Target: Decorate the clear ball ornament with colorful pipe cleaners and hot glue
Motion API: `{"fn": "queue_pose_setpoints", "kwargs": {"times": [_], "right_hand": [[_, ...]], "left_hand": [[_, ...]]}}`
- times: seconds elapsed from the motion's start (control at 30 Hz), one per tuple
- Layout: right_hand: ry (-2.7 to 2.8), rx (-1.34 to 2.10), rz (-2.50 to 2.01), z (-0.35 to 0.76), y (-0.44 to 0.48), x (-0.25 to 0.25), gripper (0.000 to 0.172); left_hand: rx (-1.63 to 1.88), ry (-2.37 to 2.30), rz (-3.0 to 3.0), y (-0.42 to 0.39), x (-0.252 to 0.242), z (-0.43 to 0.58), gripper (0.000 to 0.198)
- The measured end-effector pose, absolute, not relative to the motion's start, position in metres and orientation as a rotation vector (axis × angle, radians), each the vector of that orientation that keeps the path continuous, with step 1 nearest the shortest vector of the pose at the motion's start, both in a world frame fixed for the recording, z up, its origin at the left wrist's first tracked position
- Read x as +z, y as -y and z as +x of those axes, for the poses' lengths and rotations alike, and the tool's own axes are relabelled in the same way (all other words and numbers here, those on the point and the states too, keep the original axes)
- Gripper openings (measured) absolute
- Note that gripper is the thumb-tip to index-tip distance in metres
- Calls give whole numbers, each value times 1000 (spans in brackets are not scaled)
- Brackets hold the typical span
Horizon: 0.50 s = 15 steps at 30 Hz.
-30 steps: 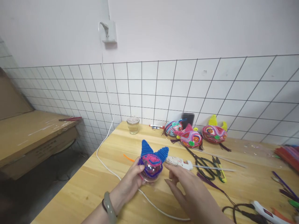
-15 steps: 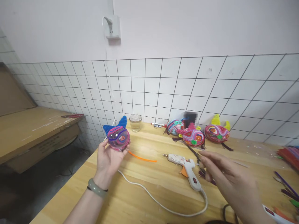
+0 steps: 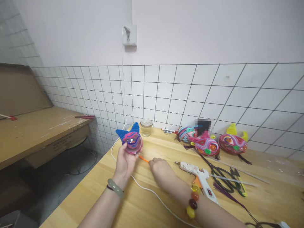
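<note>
My left hand (image 3: 125,164) holds up a clear round ball (image 3: 134,145) trimmed with pink and purple fuzzy strips, with two blue pointed ears (image 3: 135,127) on top. Just right of it, the fingers of my right hand (image 3: 162,172) are closed on an orange pipe cleaner (image 3: 144,159) lying low over the wooden table. Its far end is hidden under the fingers. Beside my right forearm lies a white glue gun (image 3: 201,177) with an orange trigger, partly covered by the arm.
Black scissors (image 3: 223,177), a yellow-handled tool (image 3: 242,186) and glue sticks (image 3: 244,181) lie to the right. Finished yarn-covered figures (image 3: 232,144) stand along the tiled wall. A lidded glass (image 3: 146,128) is behind the ball. A white cord (image 3: 156,196) crosses the table.
My right hand has moved left from beyond the glue gun onto the orange pipe cleaner. The ball has turned slightly in my left hand. The view has shifted left.
</note>
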State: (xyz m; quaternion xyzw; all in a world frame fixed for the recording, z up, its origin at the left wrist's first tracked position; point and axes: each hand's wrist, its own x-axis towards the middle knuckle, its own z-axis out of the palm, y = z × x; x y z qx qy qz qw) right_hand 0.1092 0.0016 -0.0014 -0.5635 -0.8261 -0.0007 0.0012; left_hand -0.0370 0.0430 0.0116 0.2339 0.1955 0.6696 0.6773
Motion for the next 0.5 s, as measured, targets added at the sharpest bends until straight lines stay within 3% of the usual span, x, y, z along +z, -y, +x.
{"fn": "queue_pose_setpoints", "kwargs": {"times": [0.2,0.33,0.5], "right_hand": [[2632,-118,-1884,93,-17,-16,21],[2529,4,-1935,114,6,-5,10],[2369,283,-1784,161,60,14,32]], "left_hand": [[1474,-483,603,-38,4,-30,22],[1448,-485,651,-34,3,-27,23],[1371,-471,671,-27,-1,-21,21]]}}
